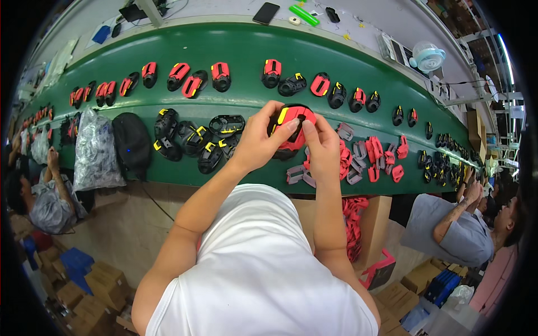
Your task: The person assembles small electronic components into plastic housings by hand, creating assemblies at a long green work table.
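No text, label, brand, number or sign can be read here. On the held unit (pixel 291 114) and the red parts (pixel 374 150), any marks are too small to make out. The cartons (pixel 106 284) on the floor and the red-edged box (pixel 381 273) are too blurred to tell whether they bear print.

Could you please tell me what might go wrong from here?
The red-and-black unit could slip, held between the left hand and right hand.
The right forearm might sweep loose red pieces off the green bench.
The left forearm may bump the nearby black units.
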Demonstrator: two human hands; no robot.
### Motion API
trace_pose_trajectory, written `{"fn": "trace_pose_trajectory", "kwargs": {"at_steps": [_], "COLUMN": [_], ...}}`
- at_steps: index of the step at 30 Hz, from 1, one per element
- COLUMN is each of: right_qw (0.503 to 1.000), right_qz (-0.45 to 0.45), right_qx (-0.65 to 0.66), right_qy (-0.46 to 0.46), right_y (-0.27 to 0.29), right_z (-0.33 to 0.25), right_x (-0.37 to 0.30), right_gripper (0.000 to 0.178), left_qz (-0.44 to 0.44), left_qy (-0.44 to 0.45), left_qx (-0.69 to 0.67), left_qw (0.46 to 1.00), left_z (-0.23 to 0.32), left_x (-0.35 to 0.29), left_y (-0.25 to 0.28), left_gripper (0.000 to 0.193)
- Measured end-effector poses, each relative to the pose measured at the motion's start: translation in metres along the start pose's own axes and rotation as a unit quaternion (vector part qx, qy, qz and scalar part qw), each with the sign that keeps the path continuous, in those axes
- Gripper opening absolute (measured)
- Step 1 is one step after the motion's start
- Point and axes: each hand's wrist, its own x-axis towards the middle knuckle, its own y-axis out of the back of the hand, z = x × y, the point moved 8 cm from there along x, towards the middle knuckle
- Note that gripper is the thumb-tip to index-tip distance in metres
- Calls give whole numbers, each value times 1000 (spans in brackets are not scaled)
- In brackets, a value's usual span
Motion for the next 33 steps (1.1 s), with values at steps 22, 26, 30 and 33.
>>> {"fn": "trace_pose_trajectory", "kwargs": {"at_steps": [22,26,30,33], "right_qw": [991,837,728,734], "right_qz": [-63,-143,-108,-101], "right_qx": [-59,-331,-474,-480], "right_qy": [101,412,484,470], "right_y": [-1,-20,-44,-48], "right_z": [-45,-88,-107,-94], "right_x": [-19,-38,-56,-55], "right_gripper": [23,27,23,21], "left_qz": [-18,-157,-12,-43], "left_qy": [-117,-242,9,114], "left_qx": [153,100,-150,-153], "left_qw": [981,952,989,981], "left_z": [54,71,41,34], "left_x": [-13,-6,8,4], "left_y": [-8,-17,8,-6], "left_gripper": [26,35,41,32]}}
